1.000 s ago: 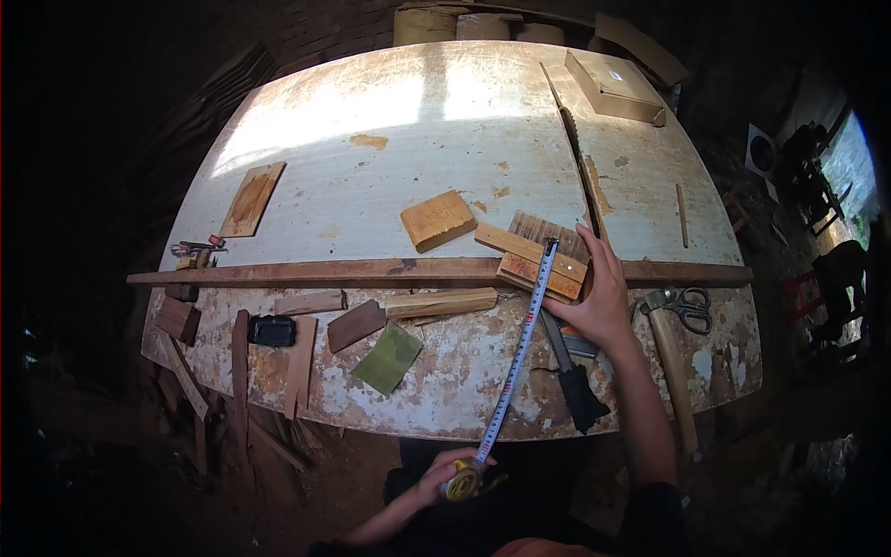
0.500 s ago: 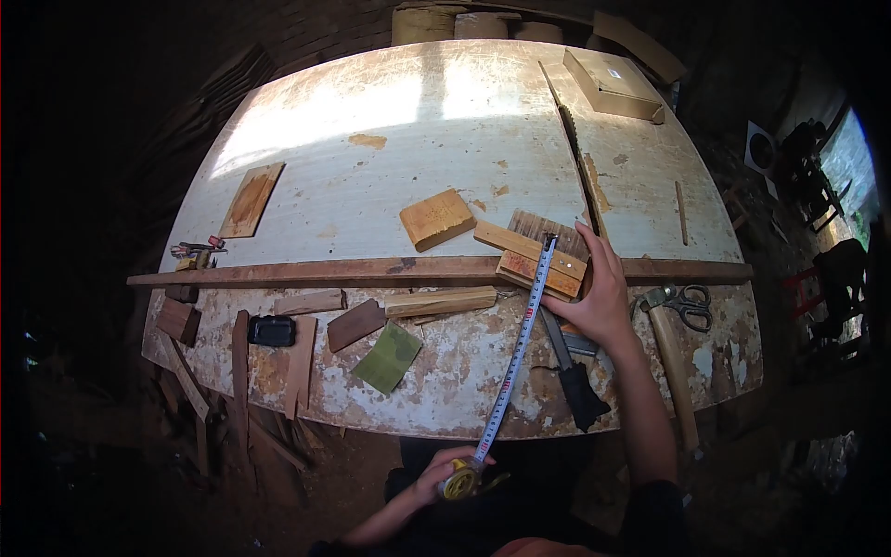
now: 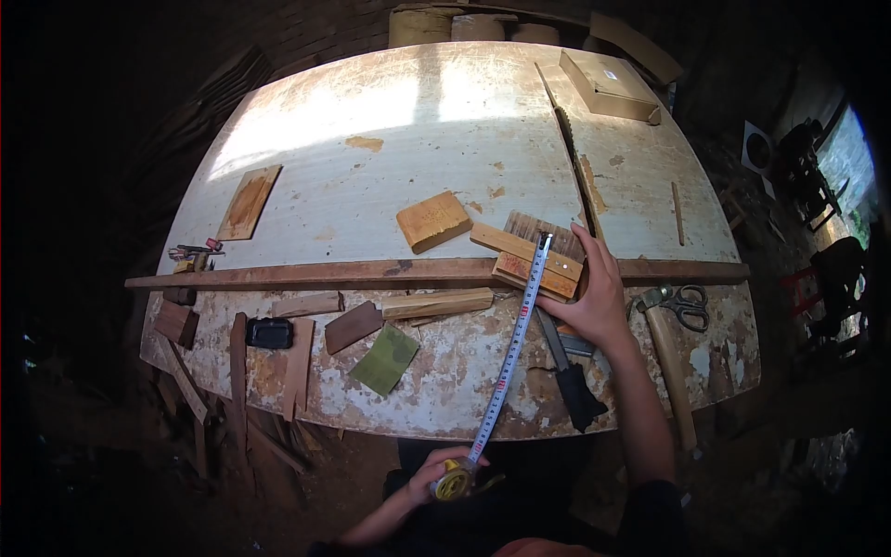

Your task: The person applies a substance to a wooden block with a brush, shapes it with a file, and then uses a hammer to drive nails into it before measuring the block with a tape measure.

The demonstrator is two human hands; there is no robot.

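My left hand (image 3: 434, 473) is closed round a yellow tape measure case (image 3: 453, 482) below the table's front edge. From it the white tape blade (image 3: 506, 376) runs up and to the right, its hooked end lying over a small wooden assembly (image 3: 527, 259). My right hand (image 3: 599, 292) grips that assembly at its right side, thumb below and fingers above. A striped dark wood piece (image 3: 526, 225) forms its upper part. Left of the assembly lies a plain wooden block (image 3: 433, 222). Under my right wrist is a black-handled tool (image 3: 580, 397).
A long wooden rail (image 3: 399, 272) crosses the worktable (image 3: 325, 200). A hammer (image 3: 670, 371) and scissors (image 3: 690, 308) lie right. Sandpaper (image 3: 384, 359), a black case (image 3: 270, 332) and wood offcuts lie left. A cardboard box (image 3: 610, 90) stands at the back right.
My left hand and the tape case have shifted slightly left. The whole view has also moved slightly. My right hand still grips the wooden assembly.
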